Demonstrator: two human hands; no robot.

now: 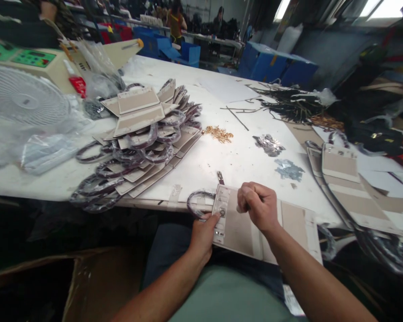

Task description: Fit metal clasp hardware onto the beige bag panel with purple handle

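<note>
A flat beige bag panel [237, 226] with white strips lies across the table's front edge and over my lap. My left hand [203, 236] grips its left end, thumb on top beside a small square metal piece [222, 212]. A plastic-wrapped dark handle [198, 199] loops out from that same end. Just above the panel, my right hand [260, 203] is closed with the fingers curled in; whatever it may hold is hidden. Beyond the panel's left corner lies a small dark tab with metal on it [220, 177].
Stacked bag panels with wrapped handles [144, 147] cover the table's left; more panels [342, 170] lie right. Small piles of gold pieces [219, 134], silver pieces [269, 145] and grey pieces [289, 170] sit ahead. A fan [27, 100] stands far left. Dark strips [289, 105] lie behind.
</note>
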